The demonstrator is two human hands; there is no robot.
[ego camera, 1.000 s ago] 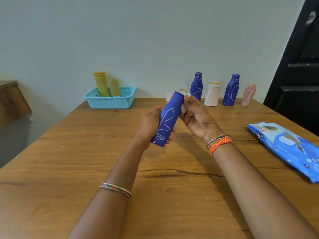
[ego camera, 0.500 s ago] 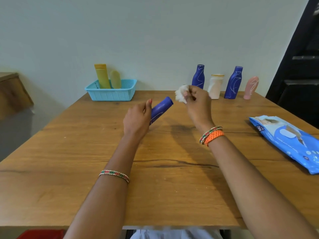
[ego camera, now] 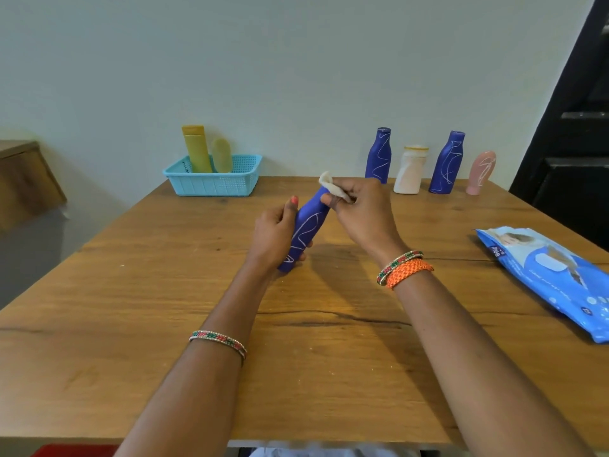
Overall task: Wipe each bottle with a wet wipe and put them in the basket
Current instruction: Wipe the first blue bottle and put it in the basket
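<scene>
The left hand (ego camera: 275, 234) has its grip wrapped round the lower body of a dark blue plastic bottle with white squiggle lines (ego camera: 304, 227), holding it tilted above the wooden table (ego camera: 131, 291), neck pointing up and away. The right hand (ego camera: 362, 211) pinches a crumpled white wet wipe (ego camera: 331, 186) right at the bottle's top, thumb and fingers closed on it; whether the wipe actually covers the cap is hard to tell from here. At the far edge, a light blue plastic mesh basket (ego camera: 214, 184) carries a tall yellow tube (ego camera: 196, 148) and a shorter rounded yellow bottle (ego camera: 222, 155). Along the wall to the right stand two more blue bottles (ego camera: 378, 155) (ego camera: 447, 163), a white bottle (ego camera: 410, 169) between them, and a pink bottle (ego camera: 481, 173). A blue pack of wet wipes (ego camera: 553, 275) lies at the right.
</scene>
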